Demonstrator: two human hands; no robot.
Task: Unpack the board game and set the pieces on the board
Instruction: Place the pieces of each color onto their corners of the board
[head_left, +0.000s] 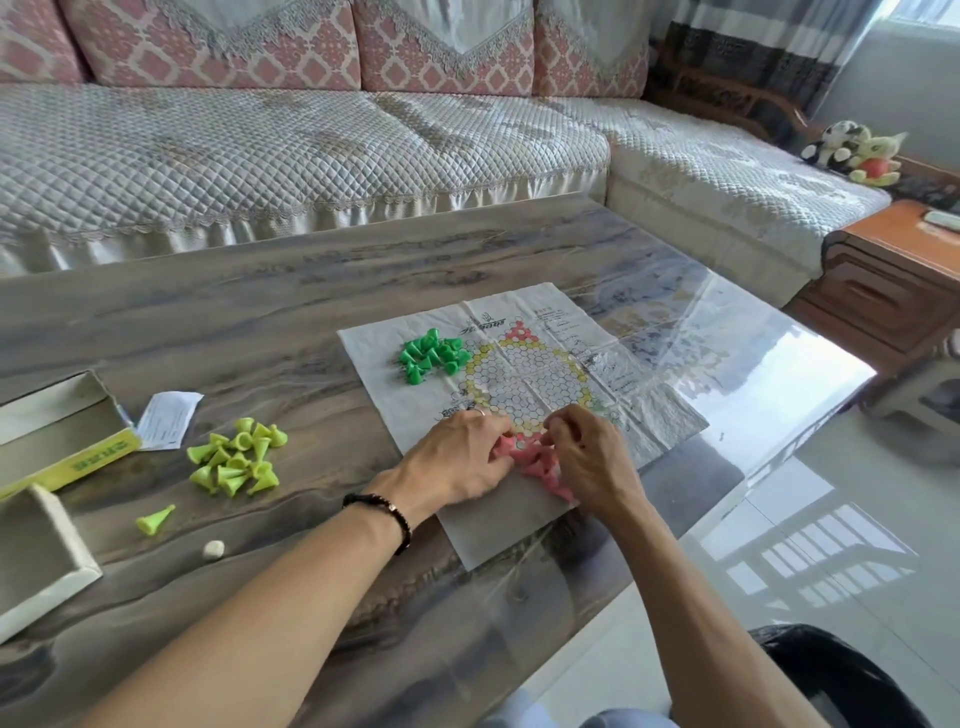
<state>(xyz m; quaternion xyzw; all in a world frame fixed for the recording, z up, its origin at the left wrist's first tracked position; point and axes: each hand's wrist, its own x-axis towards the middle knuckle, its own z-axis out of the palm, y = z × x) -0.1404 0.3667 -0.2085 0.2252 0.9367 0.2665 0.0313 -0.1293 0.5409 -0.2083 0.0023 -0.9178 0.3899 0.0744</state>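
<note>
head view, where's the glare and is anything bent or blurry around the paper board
Head view: window glare washes the glossy grey table's right end and sheens the white paper game board's right side; wide-angle lens bows the table edge and quilted sofa; pink cone pieces between both hands look soft.

My one camera sits on my head, looking forward and down across the table (260, 322) from its near edge toward the sofa (311, 156) beyond the far edge. It is wide-angle and close: my forearms fill the lower frame, and the table's right corner bends away.
</note>
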